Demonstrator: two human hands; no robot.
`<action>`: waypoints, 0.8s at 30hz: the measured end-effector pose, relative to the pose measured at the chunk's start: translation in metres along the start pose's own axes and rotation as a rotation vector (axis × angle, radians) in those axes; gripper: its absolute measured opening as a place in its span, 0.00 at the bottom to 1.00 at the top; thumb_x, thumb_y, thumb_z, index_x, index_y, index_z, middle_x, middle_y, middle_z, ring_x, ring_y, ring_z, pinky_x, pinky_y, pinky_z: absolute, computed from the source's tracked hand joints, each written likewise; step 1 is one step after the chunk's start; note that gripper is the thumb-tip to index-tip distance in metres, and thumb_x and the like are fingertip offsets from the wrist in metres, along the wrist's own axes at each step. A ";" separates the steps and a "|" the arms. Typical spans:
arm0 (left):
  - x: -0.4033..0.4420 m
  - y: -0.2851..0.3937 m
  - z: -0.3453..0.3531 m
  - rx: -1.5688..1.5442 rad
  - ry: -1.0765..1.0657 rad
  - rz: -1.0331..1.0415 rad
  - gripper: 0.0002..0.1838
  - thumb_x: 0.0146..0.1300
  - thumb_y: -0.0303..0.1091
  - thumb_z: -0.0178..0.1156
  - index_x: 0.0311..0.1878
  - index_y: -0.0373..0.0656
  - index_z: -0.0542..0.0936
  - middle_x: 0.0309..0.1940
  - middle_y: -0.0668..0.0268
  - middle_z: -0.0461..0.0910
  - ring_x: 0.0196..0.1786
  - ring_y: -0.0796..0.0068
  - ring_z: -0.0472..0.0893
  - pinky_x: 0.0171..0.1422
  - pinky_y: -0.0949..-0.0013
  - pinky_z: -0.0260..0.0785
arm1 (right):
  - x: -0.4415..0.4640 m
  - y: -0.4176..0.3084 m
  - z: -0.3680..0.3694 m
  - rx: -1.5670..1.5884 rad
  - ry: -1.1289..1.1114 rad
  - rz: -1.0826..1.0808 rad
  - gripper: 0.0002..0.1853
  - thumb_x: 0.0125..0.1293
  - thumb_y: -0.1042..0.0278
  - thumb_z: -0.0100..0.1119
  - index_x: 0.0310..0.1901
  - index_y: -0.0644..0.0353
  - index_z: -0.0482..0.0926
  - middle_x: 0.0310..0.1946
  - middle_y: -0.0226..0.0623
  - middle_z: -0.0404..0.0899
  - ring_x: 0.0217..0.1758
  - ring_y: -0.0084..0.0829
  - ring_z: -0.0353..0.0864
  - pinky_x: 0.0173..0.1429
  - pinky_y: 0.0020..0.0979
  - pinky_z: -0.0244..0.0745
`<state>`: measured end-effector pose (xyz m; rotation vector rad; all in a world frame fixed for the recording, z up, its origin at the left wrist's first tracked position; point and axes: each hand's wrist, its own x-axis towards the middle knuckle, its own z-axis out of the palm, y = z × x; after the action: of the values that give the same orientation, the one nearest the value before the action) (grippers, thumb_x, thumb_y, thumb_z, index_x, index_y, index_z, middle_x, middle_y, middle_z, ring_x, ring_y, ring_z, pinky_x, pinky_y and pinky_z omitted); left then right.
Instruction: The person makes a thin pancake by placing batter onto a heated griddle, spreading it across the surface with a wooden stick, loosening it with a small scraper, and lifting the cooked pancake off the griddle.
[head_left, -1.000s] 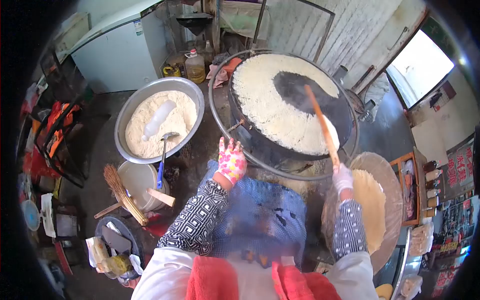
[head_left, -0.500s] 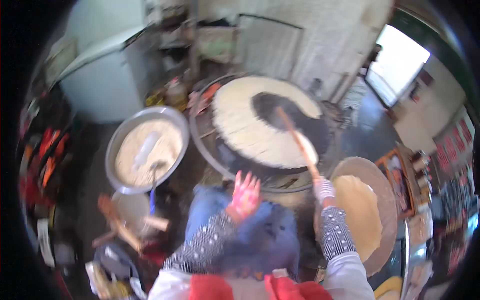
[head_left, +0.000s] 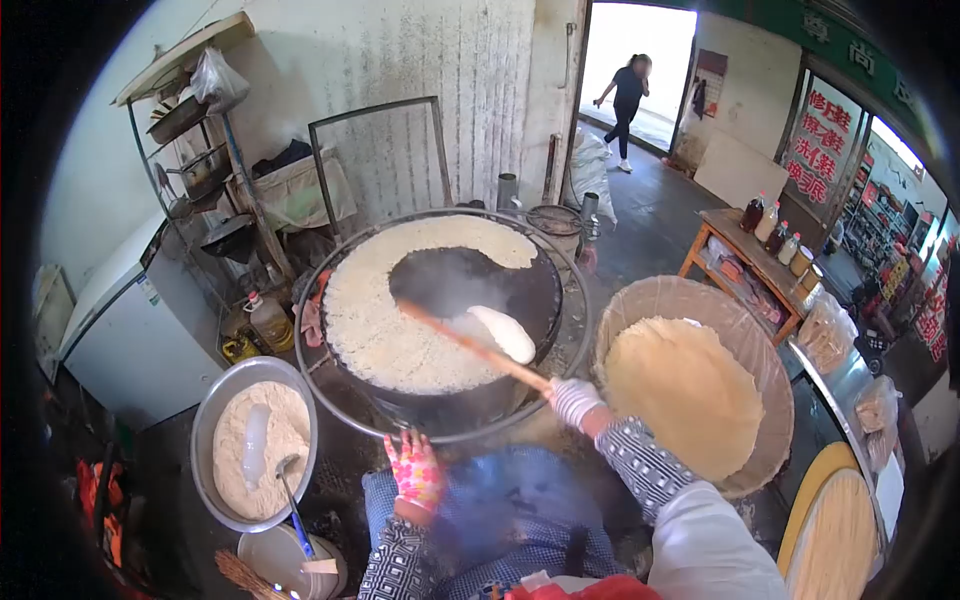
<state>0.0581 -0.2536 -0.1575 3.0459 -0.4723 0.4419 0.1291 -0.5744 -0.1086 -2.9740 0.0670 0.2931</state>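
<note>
- Since the earlier frame, the view has swung so that the wooden stick point(head_left: 470, 344) crosses the picture at a flatter slant, and a walking person point(head_left: 630, 100) shows fully at the doorway.
- The right hand point(head_left: 575, 403), in a striped glove, is closed round the stick's near end.
- The left hand point(head_left: 416, 472), in a floral glove, is spread and holds nothing; its fingertips are close to the griddle's near side, contact unclear.
- The pale lump of batter point(head_left: 504, 335) is on the right part of the griddle point(head_left: 532, 293), just beside the stick.
- A thin coating point(head_left: 370, 350) curves round a bare, steaming patch.
- Spreading well probably calls for a low, level stick, light even pressure, slightly overlapping strokes, and bare fingers kept off the hot surface.
</note>
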 end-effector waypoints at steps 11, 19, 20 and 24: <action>-0.003 -0.039 0.005 0.046 -0.103 -0.137 0.33 0.53 0.45 0.54 0.60 0.33 0.69 0.63 0.52 0.65 0.70 0.53 0.57 0.72 0.39 0.28 | 0.009 0.011 -0.006 0.070 0.098 0.083 0.19 0.67 0.51 0.42 0.43 0.59 0.75 0.36 0.52 0.80 0.41 0.48 0.80 0.47 0.47 0.73; 0.008 0.018 -0.024 -0.213 0.153 0.089 0.24 0.49 0.41 0.57 0.49 0.38 0.77 0.51 0.54 0.75 0.63 0.53 0.67 0.70 0.37 0.40 | -0.011 -0.001 -0.025 0.059 0.183 0.039 0.17 0.66 0.54 0.44 0.36 0.57 0.80 0.34 0.51 0.81 0.39 0.49 0.81 0.44 0.47 0.75; 0.007 0.029 -0.014 -0.198 0.127 0.105 0.24 0.51 0.41 0.54 0.49 0.35 0.76 0.51 0.52 0.75 0.62 0.52 0.68 0.70 0.37 0.39 | 0.005 0.010 -0.007 0.061 0.185 0.084 0.18 0.66 0.54 0.43 0.38 0.57 0.79 0.34 0.50 0.81 0.39 0.49 0.81 0.43 0.47 0.75; -0.001 0.038 -0.001 -0.050 -0.022 0.055 0.26 0.59 0.39 0.44 0.56 0.30 0.71 0.62 0.46 0.65 0.68 0.50 0.61 0.71 0.37 0.35 | -0.012 -0.022 -0.011 0.024 0.113 0.026 0.18 0.67 0.53 0.44 0.40 0.59 0.77 0.33 0.48 0.81 0.39 0.47 0.81 0.44 0.44 0.75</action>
<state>0.0458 -0.2900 -0.1575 2.9991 -0.5613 0.3924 0.1204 -0.5535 -0.0926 -2.9657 0.1213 0.1258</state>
